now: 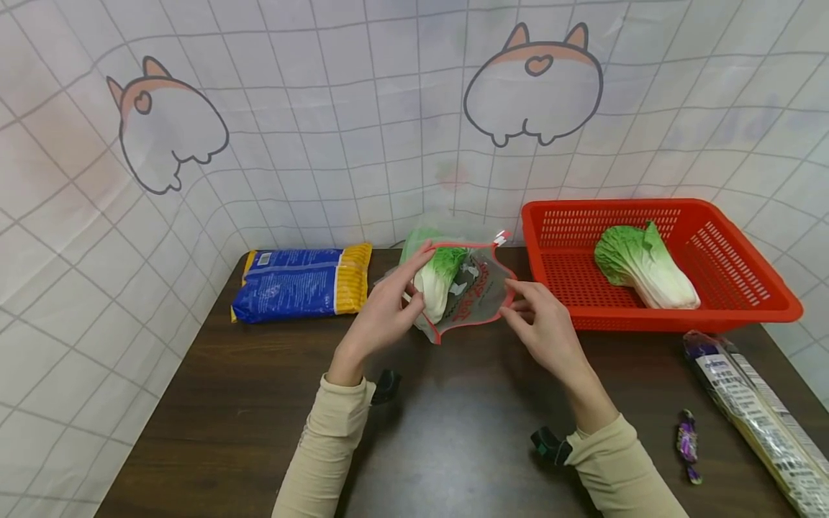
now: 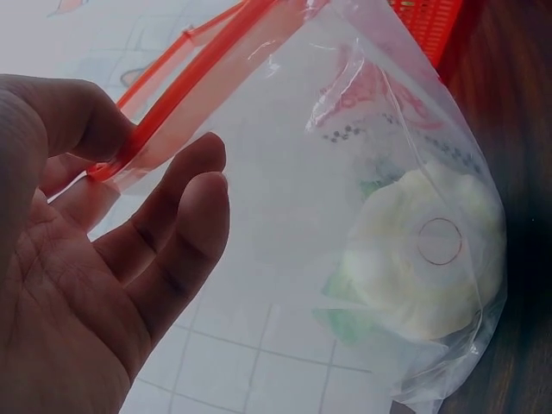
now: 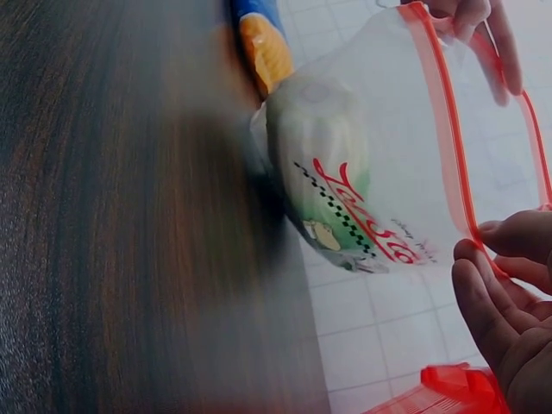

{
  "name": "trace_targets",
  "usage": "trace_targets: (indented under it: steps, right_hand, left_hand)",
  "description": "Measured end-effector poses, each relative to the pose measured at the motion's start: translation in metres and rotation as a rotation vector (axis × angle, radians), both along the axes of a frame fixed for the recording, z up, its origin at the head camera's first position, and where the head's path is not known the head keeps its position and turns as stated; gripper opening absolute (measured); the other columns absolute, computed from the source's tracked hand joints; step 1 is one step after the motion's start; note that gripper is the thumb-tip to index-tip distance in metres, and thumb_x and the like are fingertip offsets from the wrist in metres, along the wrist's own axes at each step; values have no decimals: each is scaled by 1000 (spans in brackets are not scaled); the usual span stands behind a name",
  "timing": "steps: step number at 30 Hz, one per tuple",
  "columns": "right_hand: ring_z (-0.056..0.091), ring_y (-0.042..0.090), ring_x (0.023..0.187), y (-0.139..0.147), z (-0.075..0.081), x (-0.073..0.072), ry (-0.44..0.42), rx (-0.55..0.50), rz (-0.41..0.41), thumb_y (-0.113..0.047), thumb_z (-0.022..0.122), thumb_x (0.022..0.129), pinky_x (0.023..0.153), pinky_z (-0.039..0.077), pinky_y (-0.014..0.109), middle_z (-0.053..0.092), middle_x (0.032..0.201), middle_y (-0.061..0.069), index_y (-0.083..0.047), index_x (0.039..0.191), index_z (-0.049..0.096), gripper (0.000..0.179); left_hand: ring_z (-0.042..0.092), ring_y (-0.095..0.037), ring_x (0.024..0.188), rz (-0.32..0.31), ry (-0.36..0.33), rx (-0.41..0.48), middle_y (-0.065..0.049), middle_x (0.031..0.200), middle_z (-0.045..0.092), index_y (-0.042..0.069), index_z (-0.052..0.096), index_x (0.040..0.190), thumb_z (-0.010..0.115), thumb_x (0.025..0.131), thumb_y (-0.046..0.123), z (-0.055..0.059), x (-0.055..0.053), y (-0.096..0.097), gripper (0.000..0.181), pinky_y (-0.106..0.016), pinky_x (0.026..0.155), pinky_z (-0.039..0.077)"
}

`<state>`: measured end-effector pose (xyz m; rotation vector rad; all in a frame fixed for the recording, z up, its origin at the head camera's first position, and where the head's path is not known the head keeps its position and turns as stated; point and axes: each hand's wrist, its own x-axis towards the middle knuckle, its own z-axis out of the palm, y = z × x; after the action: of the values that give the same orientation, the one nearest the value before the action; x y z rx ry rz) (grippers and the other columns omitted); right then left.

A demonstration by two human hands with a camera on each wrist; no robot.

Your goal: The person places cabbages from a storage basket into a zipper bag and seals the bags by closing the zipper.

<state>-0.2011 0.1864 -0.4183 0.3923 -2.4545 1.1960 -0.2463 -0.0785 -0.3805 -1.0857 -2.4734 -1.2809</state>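
Observation:
A clear zip bag (image 1: 482,288) with a red zip edge and red print is held up between both hands, its mouth spread apart. Inside it lies a Chinese cabbage (image 1: 440,284), its pale base low in the bag in the left wrist view. My left hand (image 1: 388,309) pinches the red edge on the left between thumb and fingers, the other fingers loosely bent. On the opposite side my right hand (image 1: 544,327) pinches the red edge the same way. A slider (image 1: 501,238) shows at the far corner of the mouth.
A red basket (image 1: 557,316) at the back right holds another Chinese cabbage (image 1: 648,266). At the back left lies a blue and yellow packet (image 1: 298,284). A long clear-and-purple package (image 1: 758,417) and a small purple wrapped piece (image 1: 688,442) lie at the right.

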Motion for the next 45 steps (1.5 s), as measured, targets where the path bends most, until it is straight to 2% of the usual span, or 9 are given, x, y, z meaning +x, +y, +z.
trace_targets:
  steps: [5,11,17,22,28,33,36,40,45]
  right_hand:
    - [66,26,90,-1,0,0,-4,1,1,2,71,86,76,56,43,60,113,18,5,127,60,42]
    - [66,26,91,-1,1,2,-15,-1,5,0,71,87,78,56,43,60,114,17,4,127,60,42]
    - [67,24,91,3,7,6,8,13,15,-3,71,88,77,56,42,59,119,16,0,127,62,40]
    - [68,25,91,11,13,8,19,19,12,-4,69,90,77,56,44,60,118,15,-3,127,63,38]
    - [68,26,93,27,25,9,-6,55,-3,-10,70,91,79,55,46,63,115,12,-4,126,64,36]
    - [65,30,98,54,45,3,-19,120,-45,-16,70,91,83,51,50,64,119,15,-5,129,63,40]
    - [62,37,102,78,60,-6,-71,177,-86,-21,67,94,83,49,55,62,123,20,-2,132,59,43]
    - [56,43,109,116,79,-22,-223,264,-133,-35,58,98,83,46,60,56,128,26,-1,135,55,51]
    - [48,48,117,166,94,-49,-382,339,-119,-47,51,99,91,39,65,48,136,31,1,139,50,62]
  left_hand:
    - [52,-10,72,3,0,-5,1,160,26,19,32,154,50,93,-1,0,0,-1,67,-29,62,51]
    - [53,-10,73,12,4,-9,6,160,26,19,34,154,50,92,-1,1,1,-3,66,-28,65,52]
    - [54,-10,72,-13,2,0,1,160,26,17,32,154,50,94,0,2,2,-1,66,-31,64,53]
    - [56,-10,74,-18,-4,-3,2,160,26,19,31,155,50,94,0,4,1,1,66,-32,64,54]
    - [57,-9,75,-19,-9,-5,6,160,26,19,31,155,50,93,0,4,1,2,67,-29,66,54]
    - [59,-8,77,-16,-10,-7,12,159,26,19,32,154,50,94,1,4,0,2,66,-26,65,52]
    - [59,-7,77,-17,-10,-6,12,159,26,19,32,154,50,94,1,3,0,2,65,-26,63,51]
    - [58,-7,77,-14,-19,-9,13,158,27,20,32,154,50,94,2,2,1,2,65,-26,63,51]
    - [58,-9,77,-19,-41,-4,14,159,25,23,31,155,50,95,3,0,1,0,66,-29,65,52]
